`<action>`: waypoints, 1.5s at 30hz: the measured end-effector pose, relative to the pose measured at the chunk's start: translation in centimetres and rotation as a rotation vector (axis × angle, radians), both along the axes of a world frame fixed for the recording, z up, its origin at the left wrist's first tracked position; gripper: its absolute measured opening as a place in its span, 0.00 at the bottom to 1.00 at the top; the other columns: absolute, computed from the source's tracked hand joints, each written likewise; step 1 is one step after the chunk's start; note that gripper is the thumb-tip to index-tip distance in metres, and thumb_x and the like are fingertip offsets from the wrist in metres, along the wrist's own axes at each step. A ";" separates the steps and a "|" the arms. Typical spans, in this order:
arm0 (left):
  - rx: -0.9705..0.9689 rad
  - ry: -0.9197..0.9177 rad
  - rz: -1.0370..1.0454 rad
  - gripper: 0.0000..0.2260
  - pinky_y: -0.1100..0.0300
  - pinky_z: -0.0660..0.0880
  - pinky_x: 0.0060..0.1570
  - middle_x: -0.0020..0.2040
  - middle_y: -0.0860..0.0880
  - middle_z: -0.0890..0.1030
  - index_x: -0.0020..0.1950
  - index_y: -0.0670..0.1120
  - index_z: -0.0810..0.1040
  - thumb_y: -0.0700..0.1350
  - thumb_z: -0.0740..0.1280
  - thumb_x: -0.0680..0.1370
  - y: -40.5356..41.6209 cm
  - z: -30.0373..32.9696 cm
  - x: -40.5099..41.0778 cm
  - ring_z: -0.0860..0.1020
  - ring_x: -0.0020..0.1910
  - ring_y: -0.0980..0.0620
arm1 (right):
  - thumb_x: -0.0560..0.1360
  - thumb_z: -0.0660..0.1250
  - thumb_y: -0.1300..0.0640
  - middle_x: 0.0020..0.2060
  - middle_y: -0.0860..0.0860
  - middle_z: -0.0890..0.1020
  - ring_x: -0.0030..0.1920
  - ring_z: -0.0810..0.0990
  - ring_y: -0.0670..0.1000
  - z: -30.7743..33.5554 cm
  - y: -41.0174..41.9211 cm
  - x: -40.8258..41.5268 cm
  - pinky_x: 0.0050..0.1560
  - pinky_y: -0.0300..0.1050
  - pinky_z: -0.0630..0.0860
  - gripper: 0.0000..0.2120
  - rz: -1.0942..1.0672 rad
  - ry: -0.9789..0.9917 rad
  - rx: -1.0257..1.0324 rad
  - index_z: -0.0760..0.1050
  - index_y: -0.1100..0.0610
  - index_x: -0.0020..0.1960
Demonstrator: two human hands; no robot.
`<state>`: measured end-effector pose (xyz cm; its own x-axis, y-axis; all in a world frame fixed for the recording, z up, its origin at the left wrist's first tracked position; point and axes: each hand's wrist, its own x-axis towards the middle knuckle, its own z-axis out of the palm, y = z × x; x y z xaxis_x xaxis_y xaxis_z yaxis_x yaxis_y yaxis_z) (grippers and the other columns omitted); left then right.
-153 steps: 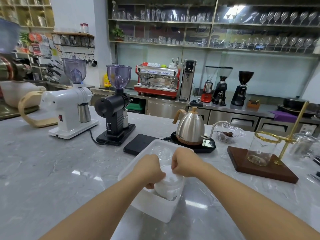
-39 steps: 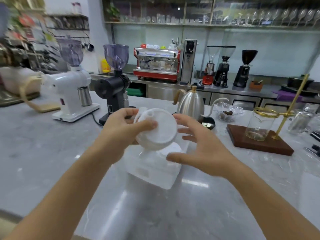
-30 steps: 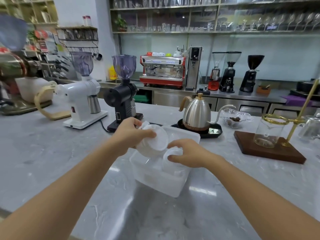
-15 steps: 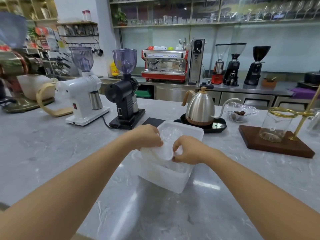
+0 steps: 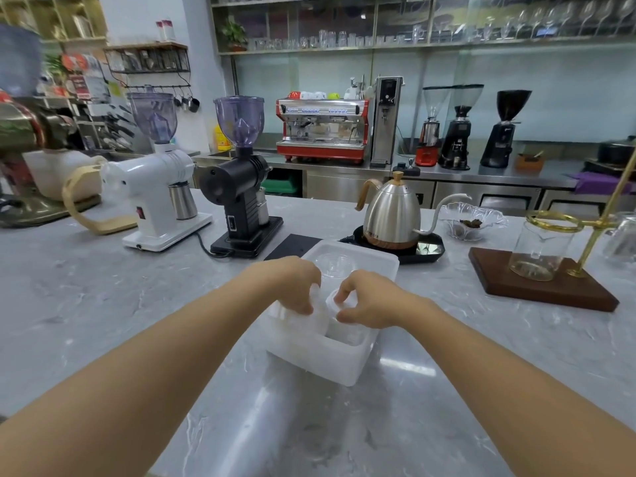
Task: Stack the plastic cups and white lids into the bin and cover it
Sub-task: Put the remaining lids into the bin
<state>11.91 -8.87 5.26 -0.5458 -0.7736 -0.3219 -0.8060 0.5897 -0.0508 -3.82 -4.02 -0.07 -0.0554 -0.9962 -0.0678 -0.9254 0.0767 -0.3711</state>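
Observation:
A translucent white bin (image 5: 323, 361) sits on the grey marble counter in front of me. Clear plastic cups (image 5: 335, 265) lie in its far half. My left hand (image 5: 292, 284) grips a stack of white lids (image 5: 316, 316) and holds it down in the bin's near left part. My right hand (image 5: 370, 299) pinches a second stack of white lids (image 5: 346, 330) beside it, in the near right part. The two stacks touch. No cover for the bin is in sight.
Behind the bin lie a black scale (image 5: 292, 244) and a steel gooseneck kettle (image 5: 392, 211) on its base. A white grinder (image 5: 158, 197) and a black grinder (image 5: 239, 187) stand far left. A wooden pour-over stand (image 5: 540, 284) with a glass beaker is at right.
My left hand has brought the lid stack from the air down into the bin. My right hand has come down onto the other stack. The view has dipped and steadied.

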 end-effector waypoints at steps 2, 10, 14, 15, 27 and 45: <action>0.001 -0.006 -0.043 0.24 0.56 0.71 0.53 0.67 0.48 0.77 0.75 0.52 0.70 0.49 0.69 0.80 -0.2 0.2 -0.5 0.76 0.64 0.46 | 0.70 0.72 0.47 0.57 0.49 0.79 0.58 0.77 0.54 -0.1 0.1 -0.4 0.59 0.50 0.76 0.16 -0.011 -0.005 0.004 0.79 0.48 0.57; -0.039 -0.099 -0.054 0.23 0.38 0.59 0.74 0.65 0.54 0.79 0.69 0.65 0.73 0.57 0.73 0.75 -4.3 -2.9 0.9 0.68 0.73 0.42 | 0.71 0.73 0.48 0.62 0.48 0.77 0.62 0.76 0.53 -0.1 -0.5 0.0 0.62 0.49 0.74 0.16 0.016 -0.009 0.000 0.78 0.48 0.57; -0.057 -0.034 -0.116 0.22 0.42 0.54 0.77 0.64 0.54 0.79 0.68 0.62 0.75 0.55 0.74 0.75 -4.8 -3.0 0.9 0.71 0.68 0.46 | 0.71 0.73 0.48 0.63 0.48 0.76 0.63 0.75 0.53 0.1 -0.5 0.0 0.63 0.49 0.74 0.16 0.015 -0.006 0.000 0.78 0.48 0.58; -0.058 -0.011 -0.117 0.22 0.43 0.59 0.75 0.63 0.54 0.78 0.67 0.63 0.75 0.56 0.75 0.74 -4.9 -3.1 1.0 0.71 0.66 0.46 | 0.72 0.73 0.49 0.63 0.48 0.76 0.63 0.75 0.53 0.1 -0.5 0.0 0.63 0.49 0.74 0.16 0.016 -0.002 0.004 0.78 0.48 0.58; -0.137 0.097 -0.149 0.15 0.56 0.73 0.39 0.41 0.52 0.78 0.51 0.46 0.82 0.47 0.81 0.68 -3.7 -2.6 0.1 0.78 0.44 0.48 | 0.71 0.73 0.49 0.56 0.48 0.77 0.55 0.78 0.52 1.1 -0.7 0.7 0.55 0.48 0.77 0.15 0.099 0.145 0.000 0.80 0.50 0.57; -0.237 -0.073 -0.145 0.20 0.56 0.73 0.38 0.32 0.52 0.73 0.31 0.49 0.70 0.46 0.82 0.67 -2.7 -1.8 -1.8 0.77 0.38 0.47 | 0.71 0.74 0.49 0.48 0.47 0.76 0.53 0.78 0.52 1.4 -0.9 1.2 0.52 0.46 0.76 0.18 0.121 0.167 0.007 0.79 0.53 0.59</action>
